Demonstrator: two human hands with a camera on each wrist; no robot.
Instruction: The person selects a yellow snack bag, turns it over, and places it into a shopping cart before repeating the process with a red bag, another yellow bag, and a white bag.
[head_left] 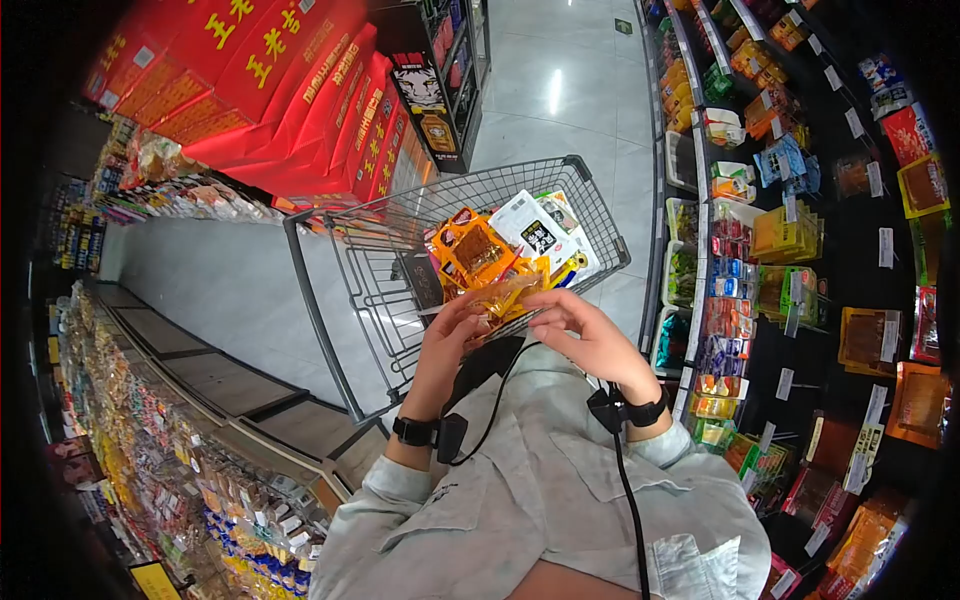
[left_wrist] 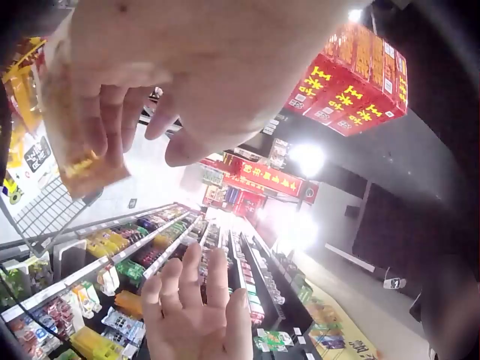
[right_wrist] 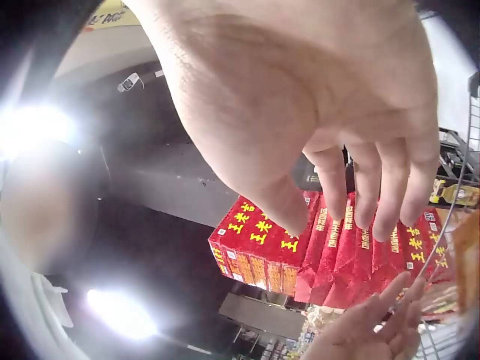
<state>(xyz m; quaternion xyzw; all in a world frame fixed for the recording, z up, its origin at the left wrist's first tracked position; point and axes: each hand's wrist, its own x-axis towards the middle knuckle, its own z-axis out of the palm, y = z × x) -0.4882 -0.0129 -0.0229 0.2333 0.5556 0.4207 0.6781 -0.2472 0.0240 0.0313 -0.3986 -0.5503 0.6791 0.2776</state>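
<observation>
A translucent yellow-brown packet is blurred at the near end of the shopping cart, between my two hands. My left hand is close by it, fingers loosely bent; in the left wrist view the packet shows behind those fingers, the thumb apart from it. Nothing is in my right hand, whose fingers are relaxed near the cart's rim. Its palm faces up in the left wrist view. Inside the cart lie an orange snack packet and a white packet with black lettering.
Shelves of packaged snacks line the right side. Stacked red boxes stand ahead on the left, beside a black display rack. Bins of small wrapped goods run along the left. Grey tiled floor continues beyond the cart.
</observation>
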